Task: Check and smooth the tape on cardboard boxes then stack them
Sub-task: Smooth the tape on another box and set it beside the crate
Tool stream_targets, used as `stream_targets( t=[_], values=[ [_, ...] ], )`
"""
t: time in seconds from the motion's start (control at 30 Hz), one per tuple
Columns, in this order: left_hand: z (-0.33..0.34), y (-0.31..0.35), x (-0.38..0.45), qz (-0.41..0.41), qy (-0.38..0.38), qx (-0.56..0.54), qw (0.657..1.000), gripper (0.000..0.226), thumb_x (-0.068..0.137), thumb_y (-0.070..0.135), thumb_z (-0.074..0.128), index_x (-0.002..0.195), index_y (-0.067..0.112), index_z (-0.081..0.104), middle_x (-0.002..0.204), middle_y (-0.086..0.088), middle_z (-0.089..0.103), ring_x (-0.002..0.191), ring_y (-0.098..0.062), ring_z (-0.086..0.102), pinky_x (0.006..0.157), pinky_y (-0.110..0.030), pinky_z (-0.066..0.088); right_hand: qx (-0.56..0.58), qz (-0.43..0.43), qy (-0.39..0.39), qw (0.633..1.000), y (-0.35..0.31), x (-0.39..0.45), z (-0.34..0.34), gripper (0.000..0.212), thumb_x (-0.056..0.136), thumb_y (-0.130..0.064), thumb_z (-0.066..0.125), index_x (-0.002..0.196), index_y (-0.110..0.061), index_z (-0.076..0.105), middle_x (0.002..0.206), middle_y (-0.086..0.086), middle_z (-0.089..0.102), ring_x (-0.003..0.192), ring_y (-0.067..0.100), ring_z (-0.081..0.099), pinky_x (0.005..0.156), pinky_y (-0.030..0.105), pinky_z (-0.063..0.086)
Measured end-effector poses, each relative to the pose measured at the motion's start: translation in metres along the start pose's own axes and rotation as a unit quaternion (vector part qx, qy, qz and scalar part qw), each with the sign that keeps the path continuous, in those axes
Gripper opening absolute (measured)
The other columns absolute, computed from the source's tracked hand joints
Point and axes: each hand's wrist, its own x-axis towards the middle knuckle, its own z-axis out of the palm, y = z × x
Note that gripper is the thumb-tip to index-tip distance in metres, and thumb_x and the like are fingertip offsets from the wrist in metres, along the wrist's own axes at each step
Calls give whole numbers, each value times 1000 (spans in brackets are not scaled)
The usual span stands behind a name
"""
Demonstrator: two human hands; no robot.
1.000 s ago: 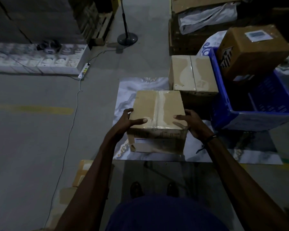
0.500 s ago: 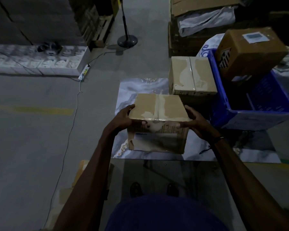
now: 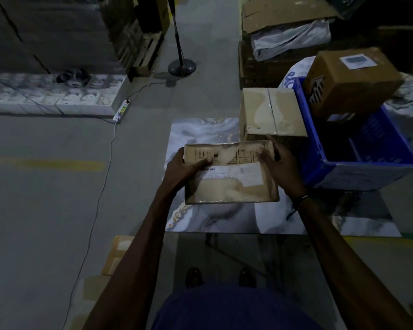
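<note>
Since a second ago you have tipped the cardboard box (image 3: 231, 173) toward you, labelled side up. Your left hand (image 3: 185, 166) and right hand (image 3: 278, 163) grip its ends above the marbled sheet (image 3: 200, 129), probably to check more tape.

Floor (image 3: 45, 198): grey concrete with a faded yellow stripe left of the grip
Marbled sheet (image 3: 200, 132): flat on the floor, directly under the grip
Taped box (image 3: 270, 113): on the sheet, just beyond the grip
Blue crate (image 3: 358, 172): right of the grip
Power strip (image 3: 122, 110): far left, beyond the grip
Fan base (image 3: 181, 65): far beyond
</note>
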Motion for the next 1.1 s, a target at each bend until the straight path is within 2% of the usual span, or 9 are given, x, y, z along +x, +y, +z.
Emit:
stream_targets(
  t=[0.1, 0.2, 0.3, 0.43, 0.53, 0.7, 0.83, 0.93, 1.1],
  values=[
    [5, 6, -8, 38, -6, 18, 999, 75, 74, 50, 88, 135, 30, 49, 116, 19, 67, 99, 16, 61, 81, -4, 44, -41, -26, 57, 997, -9, 2, 6, 54, 101, -36, 61, 152, -27, 45, 155, -3, 46, 138, 5, 38, 114, 32, 37],
    [9, 7, -11, 52, -10, 27, 998, 114, 76, 42, 88, 162, 28, 14, 131, 18, 52, 115, 1, 51, 76, 5, 36, -91, -55, 91, 990, -11, 5, 12, 40, 103, -32, 59, 143, -26, 58, 143, -1, 59, 131, 14, 52, 109, 39, 47],
    [15, 6, -13, 79, -1, 53, 995, 120, 78, 42, 86, 164, 23, 4, 133, 16, 48, 119, -1, 46, 79, 9, 32, -118, -70, 91, 986, -10, 6, 18, 32, 103, -25, 59, 134, -22, 65, 131, 0, 67, 119, 17, 61, 103, 43, 53],
    [24, 6, -7, 119, 19, 149, 981, 107, 78, 65, 77, 161, 33, 19, 166, -6, 18, 146, -20, 35, 117, -31, 36, -170, -52, 41, 983, -10, 6, 27, 37, 101, -24, 62, 138, -22, 62, 165, 4, 30, 145, 14, 32, 122, 37, 27],
    [33, 14, -8, 162, 39, 185, 969, 85, 79, 65, 75, 151, 35, 43, 170, -2, -6, 150, -29, 30, 111, -36, 38, -261, -102, 43, 959, -5, 3, 31, 34, 102, -25, 59, 136, -20, 64, 169, 3, 18, 152, 25, 25, 122, 43, 29],
    [42, 20, -7, 258, 88, 235, 933, 41, 84, 54, 74, 118, 32, 69, 165, -2, 27, 152, -26, 24, 95, -32, 38, -324, -170, 63, 929, 1, 5, 33, 27, 103, -27, 52, 124, -23, 69, 160, 4, 41, 150, 32, 26, 120, 55, 29],
    [45, 21, 3, 314, 102, 271, 904, 21, 85, 46, 73, 100, 31, 76, 122, 1, 64, 120, -22, 57, 99, -49, 46, -343, -228, 51, 910, -1, 6, 36, 21, 101, -23, 58, 113, -20, 74, 130, 3, 69, 131, 29, 54, 115, 33, 25],
    [49, 22, 7, 298, 90, 276, 909, 19, 88, 47, 70, 98, 32, 77, 110, 4, 66, 105, -20, 61, 90, -46, 48, -338, -220, 46, 914, -2, 8, 34, 21, 100, -24, 60, 113, -20, 76, 124, 1, 72, 123, 26, 60, 110, 26, 28],
    [50, 23, 15, 277, 66, 272, 919, 28, 89, 53, 65, 103, 32, 77, 120, 0, 66, 112, -23, 62, 88, -49, 51, -279, -178, 35, 943, -7, 14, 39, 21, 100, -24, 61, 112, -19, 77, 126, 3, 71, 126, 26, 58, 107, 24, 34]
  ],
)
